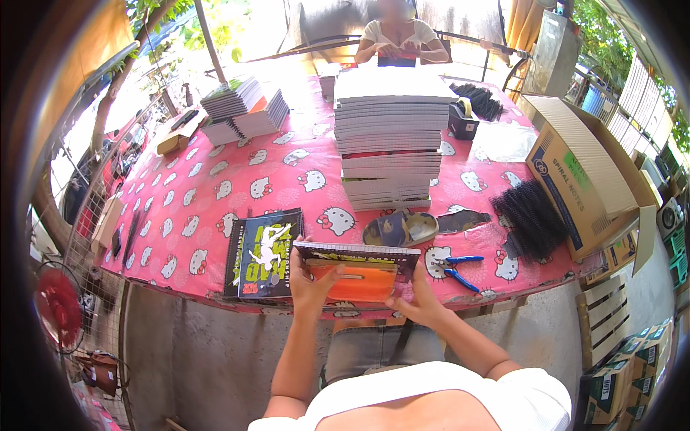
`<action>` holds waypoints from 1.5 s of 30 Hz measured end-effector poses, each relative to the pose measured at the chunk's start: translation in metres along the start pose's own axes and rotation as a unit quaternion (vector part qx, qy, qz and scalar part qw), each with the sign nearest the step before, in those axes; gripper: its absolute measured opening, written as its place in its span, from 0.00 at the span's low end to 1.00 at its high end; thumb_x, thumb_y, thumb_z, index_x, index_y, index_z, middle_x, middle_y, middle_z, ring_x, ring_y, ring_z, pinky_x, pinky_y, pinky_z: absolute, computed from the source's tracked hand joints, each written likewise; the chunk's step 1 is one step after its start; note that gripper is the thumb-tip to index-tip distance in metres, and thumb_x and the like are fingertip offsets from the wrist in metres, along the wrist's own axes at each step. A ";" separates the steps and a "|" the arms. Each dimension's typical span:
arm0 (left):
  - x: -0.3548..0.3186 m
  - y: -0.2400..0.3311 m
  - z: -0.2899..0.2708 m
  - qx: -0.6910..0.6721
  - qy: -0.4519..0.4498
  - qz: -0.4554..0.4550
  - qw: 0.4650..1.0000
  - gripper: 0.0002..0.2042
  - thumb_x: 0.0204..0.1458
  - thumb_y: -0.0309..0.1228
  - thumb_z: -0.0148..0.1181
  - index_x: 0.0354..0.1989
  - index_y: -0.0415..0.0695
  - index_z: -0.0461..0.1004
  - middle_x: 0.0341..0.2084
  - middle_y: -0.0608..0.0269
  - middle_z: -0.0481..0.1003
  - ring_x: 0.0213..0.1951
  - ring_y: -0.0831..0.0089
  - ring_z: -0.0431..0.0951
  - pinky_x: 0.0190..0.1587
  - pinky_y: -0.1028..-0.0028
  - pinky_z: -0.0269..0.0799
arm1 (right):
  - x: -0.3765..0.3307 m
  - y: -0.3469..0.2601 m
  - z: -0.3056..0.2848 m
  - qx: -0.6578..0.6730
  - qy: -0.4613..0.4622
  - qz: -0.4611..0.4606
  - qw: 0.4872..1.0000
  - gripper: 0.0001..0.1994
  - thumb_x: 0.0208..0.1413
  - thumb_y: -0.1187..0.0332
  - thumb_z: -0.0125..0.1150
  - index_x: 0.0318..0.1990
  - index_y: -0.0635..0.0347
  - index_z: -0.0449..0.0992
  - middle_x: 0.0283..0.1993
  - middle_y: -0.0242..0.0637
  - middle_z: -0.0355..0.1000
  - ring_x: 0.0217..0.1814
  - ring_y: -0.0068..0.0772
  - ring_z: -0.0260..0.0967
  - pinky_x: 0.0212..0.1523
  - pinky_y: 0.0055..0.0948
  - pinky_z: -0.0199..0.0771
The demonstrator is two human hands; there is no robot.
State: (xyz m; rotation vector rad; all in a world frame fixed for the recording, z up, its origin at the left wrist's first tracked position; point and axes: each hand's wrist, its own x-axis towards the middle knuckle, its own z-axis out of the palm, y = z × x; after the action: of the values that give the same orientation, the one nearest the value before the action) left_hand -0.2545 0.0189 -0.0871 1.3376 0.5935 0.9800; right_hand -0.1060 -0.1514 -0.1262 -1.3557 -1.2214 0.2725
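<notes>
Both hands hold an unbound-looking notebook (363,286) at the table's near edge, tilted up so its orange face is toward me and a row of small holes or teeth runs along its top edge. My left hand (313,286) grips the left side, thumb across the orange face. Around the right side my right hand (419,300) is closed, thumb near the bottom corner. Left of it lies a dark spiral notebook (264,253) with a white figure and green lettering. Blue-handled pliers (462,273) rest on the right. A slipper-shaped item (400,228) lies beyond the held notebook.
A tall stack of notebooks (392,108) stands mid-table, smaller stacks (244,115) at far left. Black spiral coils (530,219) lie beside an open cardboard box (586,172) on the right. A tape dispenser (463,121) stands behind the stack. Another person (399,39) sits across the table.
</notes>
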 end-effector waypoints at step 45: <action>-0.008 0.040 0.083 0.368 -0.116 0.370 0.845 0.09 0.43 0.40 0.66 0.27 0.48 0.79 0.25 0.69 0.77 0.34 0.70 0.74 0.50 0.64 0.59 | 0.068 -0.065 -0.083 -0.166 -0.008 0.003 0.986 0.15 0.48 0.76 0.65 0.45 0.62 0.76 0.35 0.33 0.70 0.36 0.22 0.68 0.35 0.21 0.68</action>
State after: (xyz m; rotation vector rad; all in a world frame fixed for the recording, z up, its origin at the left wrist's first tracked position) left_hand -0.1990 -0.0338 -0.0346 2.4542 0.2435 1.2199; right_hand -0.0443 -0.1674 -0.0178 -1.6447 -1.3174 0.0853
